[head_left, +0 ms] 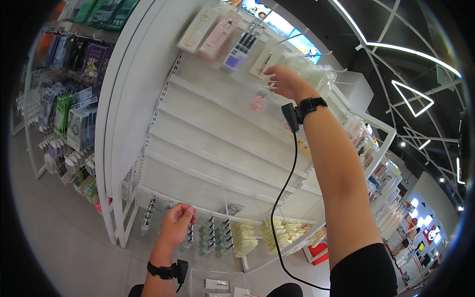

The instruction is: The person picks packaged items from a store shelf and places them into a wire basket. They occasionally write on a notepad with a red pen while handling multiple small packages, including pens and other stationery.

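My right hand (285, 82) is raised to the upper hooks of a white shop rack, its fingers curled beside a clear package with a slim dark tool (264, 63); whether it touches the package or a hook I cannot tell. To the left hang a boxed set of black-handled brushes (245, 42), a pink package (219, 35) and a white package (198, 31). A pink patterned packet (258, 101) is just below that hand. Low in front, my left hand (181, 219) is loosely closed, thumb against the fingers, with no object visible in it. Each wrist wears a black strap with a small device.
Bare white rails (219, 130) cross the rack. Small bottles (211, 235) and yellowish packets (246, 237) hang along its bottom. A clear container (193, 278) with packages stands below. A black cable (274, 211) hangs from the right wrist. White uprights (111, 122) and stocked hooks are at left.
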